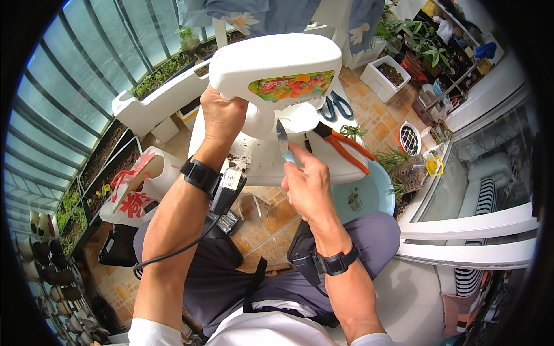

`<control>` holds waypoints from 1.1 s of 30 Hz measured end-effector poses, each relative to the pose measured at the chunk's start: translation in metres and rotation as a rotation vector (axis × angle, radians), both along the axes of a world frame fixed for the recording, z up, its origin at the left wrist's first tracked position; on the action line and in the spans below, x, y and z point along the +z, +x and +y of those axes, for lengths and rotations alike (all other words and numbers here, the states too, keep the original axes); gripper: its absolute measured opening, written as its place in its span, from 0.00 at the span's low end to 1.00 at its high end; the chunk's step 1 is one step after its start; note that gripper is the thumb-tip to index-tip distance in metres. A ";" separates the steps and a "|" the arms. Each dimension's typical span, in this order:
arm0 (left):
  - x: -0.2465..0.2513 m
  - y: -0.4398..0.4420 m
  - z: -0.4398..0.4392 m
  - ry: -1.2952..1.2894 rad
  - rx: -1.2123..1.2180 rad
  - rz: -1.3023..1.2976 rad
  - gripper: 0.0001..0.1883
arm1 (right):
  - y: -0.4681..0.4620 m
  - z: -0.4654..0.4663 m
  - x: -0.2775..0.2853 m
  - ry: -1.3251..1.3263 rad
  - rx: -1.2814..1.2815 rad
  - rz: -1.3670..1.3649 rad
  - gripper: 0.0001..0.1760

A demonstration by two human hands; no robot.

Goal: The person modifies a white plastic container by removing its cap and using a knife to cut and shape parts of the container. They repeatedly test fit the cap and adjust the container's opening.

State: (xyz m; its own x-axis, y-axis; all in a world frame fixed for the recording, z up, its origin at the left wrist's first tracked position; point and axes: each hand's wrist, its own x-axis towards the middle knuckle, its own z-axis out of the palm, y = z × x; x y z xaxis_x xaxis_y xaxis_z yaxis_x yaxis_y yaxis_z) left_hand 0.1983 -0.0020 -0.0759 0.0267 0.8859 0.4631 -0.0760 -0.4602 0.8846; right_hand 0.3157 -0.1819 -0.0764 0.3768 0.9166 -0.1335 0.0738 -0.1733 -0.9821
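Observation:
A white plastic jug (277, 56) with a fruit-printed label is tilted over a white stool-like table (259, 162). My left hand (225, 112) grips the jug at its handle side. In my right hand (308, 181) is a knife (283, 140) with a light blue handle, its blade touching a cut, bent flap of white plastic (298, 117) on the jug. Beside the flap lie orange-handled pliers (348, 151), and a thin black tool (307, 142) is partly hidden behind my right hand. Blue-handled scissors (335, 106) rest further back.
Dark soil crumbs (237, 162) and green plant ties (352, 131) are on the table. A light blue basin (368, 194) stands at its right. A white bag with red print (149, 186), planters (108, 164) and a railing are at left; a white planter (385, 78) is at back right.

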 end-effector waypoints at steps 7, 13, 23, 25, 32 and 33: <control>0.003 0.002 -0.002 0.081 -0.006 0.021 0.05 | -0.002 0.006 0.012 -0.021 -0.045 0.118 0.29; 0.006 0.004 -0.004 0.135 0.022 0.040 0.05 | -0.005 0.011 0.015 -0.017 -0.074 0.169 0.30; 0.005 0.005 -0.005 0.153 0.045 0.057 0.06 | -0.013 0.025 0.005 -0.056 -0.119 0.169 0.33; 0.004 0.005 -0.005 0.146 0.058 0.061 0.06 | -0.014 0.027 0.004 -0.065 -0.123 0.170 0.33; -0.001 0.005 -0.001 0.129 0.099 0.014 0.05 | -0.013 0.015 0.002 -0.042 -0.067 0.114 0.32; -0.002 0.005 0.000 0.126 0.098 0.012 0.05 | -0.013 0.011 0.000 -0.026 -0.060 0.107 0.31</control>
State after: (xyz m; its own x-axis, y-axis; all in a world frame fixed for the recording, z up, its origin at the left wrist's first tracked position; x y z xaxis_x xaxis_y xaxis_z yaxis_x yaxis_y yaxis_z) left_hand 0.2031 -0.0024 -0.0779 -0.0510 0.8194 0.5709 -0.0154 -0.5722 0.8200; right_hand 0.3023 -0.1712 -0.0765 0.4134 0.8886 -0.1989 -0.0422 -0.1995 -0.9790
